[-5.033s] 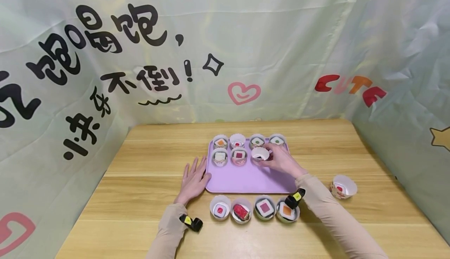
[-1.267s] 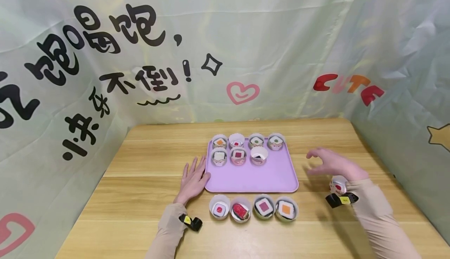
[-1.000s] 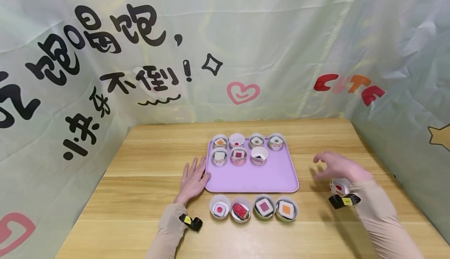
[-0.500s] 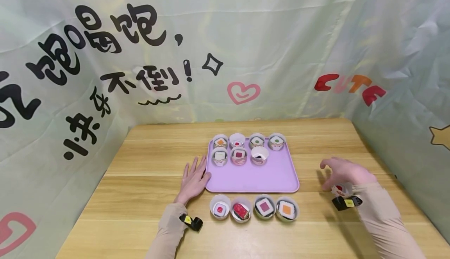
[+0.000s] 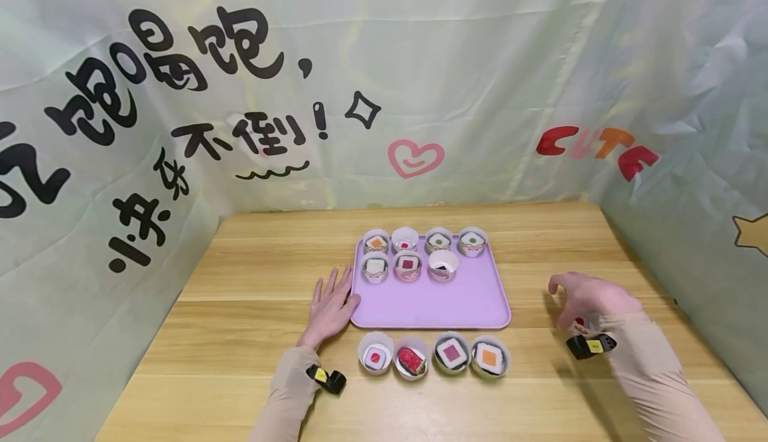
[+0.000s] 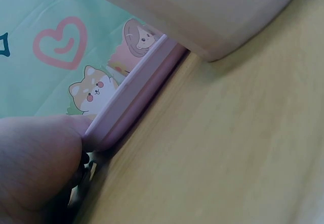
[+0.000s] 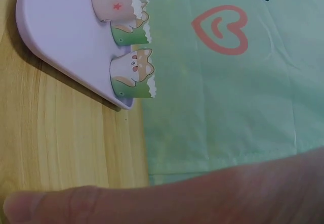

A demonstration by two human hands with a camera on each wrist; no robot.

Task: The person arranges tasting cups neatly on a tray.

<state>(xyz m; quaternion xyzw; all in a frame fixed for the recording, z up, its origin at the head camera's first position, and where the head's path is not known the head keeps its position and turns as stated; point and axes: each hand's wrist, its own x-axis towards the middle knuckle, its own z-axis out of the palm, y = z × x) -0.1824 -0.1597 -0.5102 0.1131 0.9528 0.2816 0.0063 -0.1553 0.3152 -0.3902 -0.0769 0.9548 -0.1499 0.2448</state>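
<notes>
My left hand (image 5: 329, 312) lies flat on the table with its fingers spread, the thumb touching the left edge of the lilac tray (image 5: 420, 309). That thumb also shows at the tray's rim in the left wrist view. At the right, my right hand (image 5: 600, 293) is loosely bent over a small paper cup (image 5: 581, 325) holding a white piece with a red spot. Hand and wrist hide much of this cup, and I see no grip on it. The right wrist view shows one finger (image 7: 76, 204) along the bottom, with nothing held there.
Several cups with sushi-like pieces stand on the tray in two rows, among them a cup with a dark piece (image 5: 443, 266). In front of the tray a row of cups includes a red-topped piece (image 5: 411, 361). Printed cloth (image 5: 480, 95) walls the table's back and sides.
My right hand has let go of the cup with the dark piece on the tray. It has moved right, then lower over the lone cup. The left hand has stayed put.
</notes>
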